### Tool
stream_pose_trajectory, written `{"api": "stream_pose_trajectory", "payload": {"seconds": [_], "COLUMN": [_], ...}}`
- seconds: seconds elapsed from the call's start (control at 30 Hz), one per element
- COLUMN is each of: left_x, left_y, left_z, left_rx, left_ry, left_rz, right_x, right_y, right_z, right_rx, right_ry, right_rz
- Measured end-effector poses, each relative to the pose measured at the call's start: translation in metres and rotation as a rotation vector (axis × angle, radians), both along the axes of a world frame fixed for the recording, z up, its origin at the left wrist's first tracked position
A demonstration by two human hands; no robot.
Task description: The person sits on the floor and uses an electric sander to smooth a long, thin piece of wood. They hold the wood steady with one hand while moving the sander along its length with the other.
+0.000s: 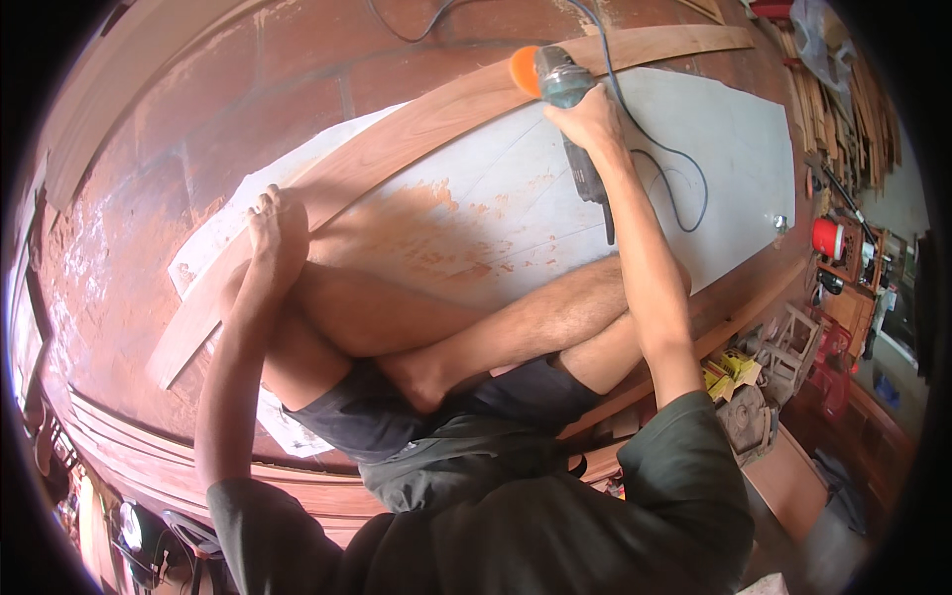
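Note:
A long, curved wooden board (pixel 426 114) lies across a white sheet (pixel 694 109) in front of my crossed legs. My right hand (pixel 592 117) is wrapped round the head end of an angle grinder (pixel 570 91) with a teal and black body. Its orange disc (pixel 525 72) is at the board's far edge; whether it touches the wood I cannot tell. The grinder's handle points back toward my legs. On the left, my left hand (pixel 277 228) grips the board near its closer end, fingers curled over the far edge.
A dark cord (pixel 684 154) runs from the grinder and loops over the sheet. Sawdust (pixel 436 213) is scattered on it. More boards (pixel 119 99) lie at the far left, and stacked wood strips (pixel 863 119) at the far right. A red container (pixel 827 238) stands right.

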State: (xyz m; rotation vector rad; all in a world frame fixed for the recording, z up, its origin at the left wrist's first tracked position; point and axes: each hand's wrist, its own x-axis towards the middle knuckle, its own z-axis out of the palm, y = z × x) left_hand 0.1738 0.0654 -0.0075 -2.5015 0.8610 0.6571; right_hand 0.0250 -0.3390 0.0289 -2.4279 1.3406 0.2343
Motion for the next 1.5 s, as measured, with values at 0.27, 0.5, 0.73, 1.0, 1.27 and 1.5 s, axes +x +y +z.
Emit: {"api": "stream_pose_trajectory", "payload": {"seconds": [0.27,0.5,0.73,1.0,1.27,1.5], "left_x": [0.003,-0.002,0.003,0.005,0.007,0.009], "left_y": [0.000,0.005,-0.003,0.011,-0.008,-0.013], "left_z": [-0.017,-0.023,-0.042,-0.027,-0.005,-0.012], "left_rx": [0.051,-0.039,-0.044,-0.026,0.041,0.016], "left_ry": [-0.067,-0.149,-0.196,-0.209,-0.069,-0.012], "left_rz": [-0.048,-0.068,-0.144,-0.149,-0.107,-0.061], "right_x": [0.024,0.016,0.000,0.023,0.011,0.015], "right_y": [0.092,0.088,-0.075,0.078,0.010,-0.030], "right_z": [0.003,0.006,-0.024,-0.006,0.005,-0.013], "right_rx": [0.156,0.148,-0.030,0.081,0.051,-0.015], "right_ry": [-0.019,0.003,0.019,-0.032,0.044,0.003], "right_rz": [0.063,0.148,-0.140,0.068,0.053,-0.141]}}
